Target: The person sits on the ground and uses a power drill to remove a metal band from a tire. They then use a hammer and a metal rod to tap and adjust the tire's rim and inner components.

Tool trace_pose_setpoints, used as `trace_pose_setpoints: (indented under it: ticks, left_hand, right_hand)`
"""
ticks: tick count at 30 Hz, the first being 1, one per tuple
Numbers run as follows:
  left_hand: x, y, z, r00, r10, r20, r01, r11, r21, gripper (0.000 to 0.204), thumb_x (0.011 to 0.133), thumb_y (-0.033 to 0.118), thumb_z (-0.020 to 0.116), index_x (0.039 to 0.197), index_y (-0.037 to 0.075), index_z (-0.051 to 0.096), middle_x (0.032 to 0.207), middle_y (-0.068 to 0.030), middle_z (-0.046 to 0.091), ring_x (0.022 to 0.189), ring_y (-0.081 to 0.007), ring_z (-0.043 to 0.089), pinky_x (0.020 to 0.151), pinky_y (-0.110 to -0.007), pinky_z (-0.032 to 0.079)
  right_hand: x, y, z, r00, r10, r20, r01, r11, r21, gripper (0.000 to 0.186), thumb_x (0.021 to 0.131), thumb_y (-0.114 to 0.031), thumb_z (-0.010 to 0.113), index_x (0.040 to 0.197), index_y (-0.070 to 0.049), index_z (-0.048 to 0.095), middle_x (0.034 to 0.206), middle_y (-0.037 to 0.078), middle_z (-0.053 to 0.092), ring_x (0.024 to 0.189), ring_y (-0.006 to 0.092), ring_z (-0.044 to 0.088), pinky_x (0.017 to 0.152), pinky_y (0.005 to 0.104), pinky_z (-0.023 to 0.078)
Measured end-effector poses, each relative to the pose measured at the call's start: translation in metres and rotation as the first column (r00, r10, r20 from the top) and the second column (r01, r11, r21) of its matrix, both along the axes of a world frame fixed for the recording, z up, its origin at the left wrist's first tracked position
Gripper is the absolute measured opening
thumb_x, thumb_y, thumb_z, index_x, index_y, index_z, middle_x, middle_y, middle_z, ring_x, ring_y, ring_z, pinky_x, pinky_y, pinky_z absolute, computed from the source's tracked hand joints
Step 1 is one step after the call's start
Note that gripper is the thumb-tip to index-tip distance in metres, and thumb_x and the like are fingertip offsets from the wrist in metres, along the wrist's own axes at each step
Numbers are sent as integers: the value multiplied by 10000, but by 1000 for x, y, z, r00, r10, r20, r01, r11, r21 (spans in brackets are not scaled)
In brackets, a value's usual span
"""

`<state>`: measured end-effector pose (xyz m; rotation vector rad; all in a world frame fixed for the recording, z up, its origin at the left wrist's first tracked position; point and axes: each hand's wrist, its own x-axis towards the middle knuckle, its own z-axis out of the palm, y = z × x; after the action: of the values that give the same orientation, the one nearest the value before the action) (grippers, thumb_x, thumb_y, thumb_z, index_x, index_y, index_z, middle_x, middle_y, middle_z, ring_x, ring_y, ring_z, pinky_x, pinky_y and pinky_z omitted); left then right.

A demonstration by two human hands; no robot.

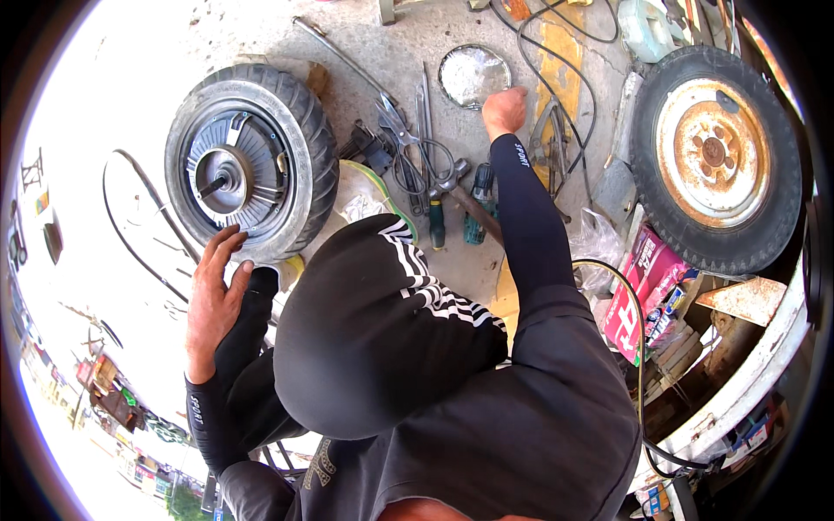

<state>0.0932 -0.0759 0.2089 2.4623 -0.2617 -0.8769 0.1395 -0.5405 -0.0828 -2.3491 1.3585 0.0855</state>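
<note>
My left hand (217,291) is open, its fingers apart over the lower edge of a wheel (223,178) with a knobbly black tyre and a silver finned hub. Whether the fingertips touch the tyre I cannot tell. At the near right rim of a round dish (472,74) full of shiny, clear-looking stuff, my right hand (506,110) is closed. Its fingers are mostly hidden behind the back of the hand, and what they hold does not show. Between the hands lie scissors (398,130), a hammer (469,200) and a green-handled screwdriver (437,224).
My black-trousered knee (347,347) covers the middle. On the right, a wheel with a rusty rim (712,152) leans by a pink package (641,278). Black cable (578,78) loops over the concrete. A long metal bar (339,56) lies beyond the left wheel. Glare washes out the left side.
</note>
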Motion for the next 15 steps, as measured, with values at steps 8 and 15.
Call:
trace_pose_setpoints:
  ticks: [8,15]
  left_hand:
    - [-36,3,0,977,214,6,-212,972,-99,368,976,108,565,1327,0,542,1339,-146,563,1142,-255,621,953,-372,494]
    - [-47,-10,-1,877,480,30,-450,841,-302,372,1036,168,507,1374,13,509,1294,-140,596,1154,-204,607,938,-327,465]
  right_hand:
    - [-11,-11,5,943,66,326,-57,998,-37,261,892,-67,513,1117,51,453,954,303,667,933,480,645,832,521,498]
    - [-10,33,125,776,126,618,-208,976,63,185,950,-116,520,1107,-21,545,972,247,682,924,420,666,798,474,506]
